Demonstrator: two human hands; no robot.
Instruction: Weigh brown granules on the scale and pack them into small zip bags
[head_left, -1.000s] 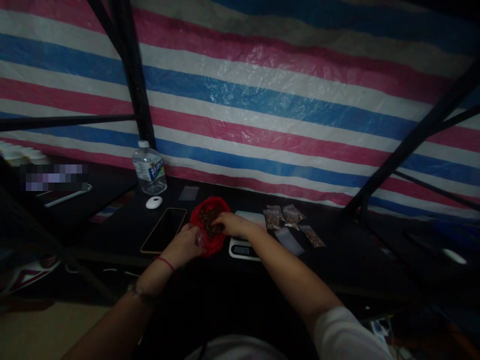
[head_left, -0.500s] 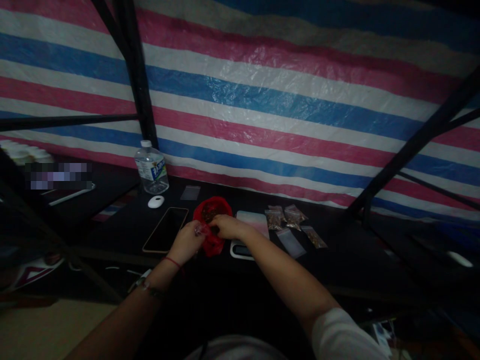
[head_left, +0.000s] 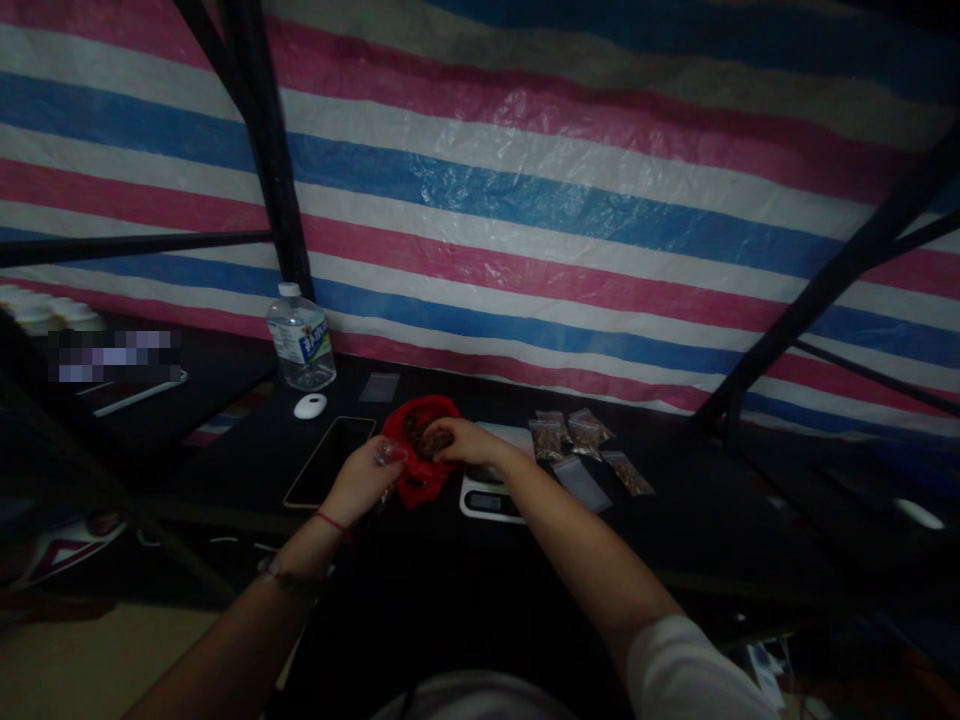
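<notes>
A red plastic bag [head_left: 424,488] lies opened out on the black table, with dark brown dried bits [head_left: 417,432] inside. My right hand [head_left: 471,442] reaches over the bag from the right, its fingers closed on a clump of these bits. At the bag's left edge my left hand [head_left: 366,474] is closed on a small clear plastic bag [head_left: 390,454]; part of it is hidden by the fingers. Under my right forearm stands a white digital scale [head_left: 491,504]. Right of it lie several filled zip bags [head_left: 586,432] and a flat zip bag [head_left: 582,484] with nothing visible in it.
A phone [head_left: 330,462] lies left of my left hand. Behind it are a white oval case [head_left: 310,405], a large clear bottle [head_left: 303,340] and another flat zip bag [head_left: 379,387]. Dark metal posts [head_left: 281,200] and a striped plastic sheet [head_left: 525,240] bound the table.
My right hand has lifted slightly within the red bag, and a clump of bits now shows in its fingers. My left hand has shifted a little left. More of the scale's display is visible.
</notes>
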